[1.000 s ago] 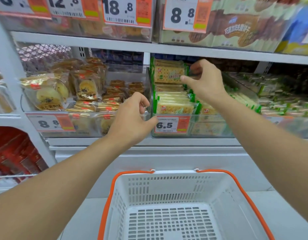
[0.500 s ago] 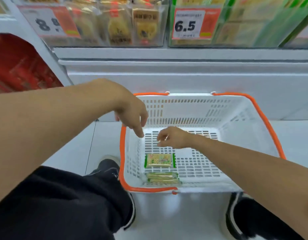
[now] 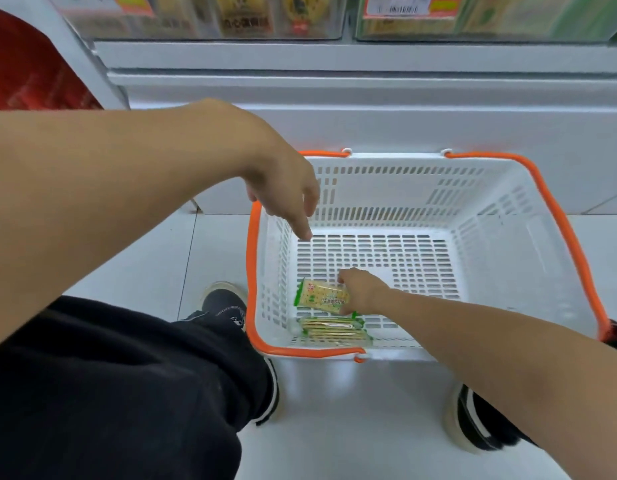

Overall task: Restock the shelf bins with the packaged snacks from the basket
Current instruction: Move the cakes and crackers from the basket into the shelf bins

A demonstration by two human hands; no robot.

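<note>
**Grip on one cracker pack, slip risk**

Right hand [image 3: 359, 293] grip grasps a yellow-and-green plastic-wrapped cracker pack [image 3: 321, 296] by its end, tilted just above the floor of the white slotted plastic basket with orange rim [image 3: 560, 216]. Left hand [image 3: 286, 192] hangs released over the basket's left wall, fingers pointing down. Another green-edged cracker pack [image 3: 331, 330] lies at the near wall. Risks, as I judge: an end-only hold on slick wrap could let the pack slip or swing; the left hand could snag the rim.

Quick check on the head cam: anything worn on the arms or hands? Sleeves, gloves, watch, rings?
Nothing visible. Both forearms are bare up to the frame edge, no sleeves in view. The left hand and right hand have no gloves, watch, bands or rings that show. Lower down: black trousers and dark shoes with pale soles.
</note>
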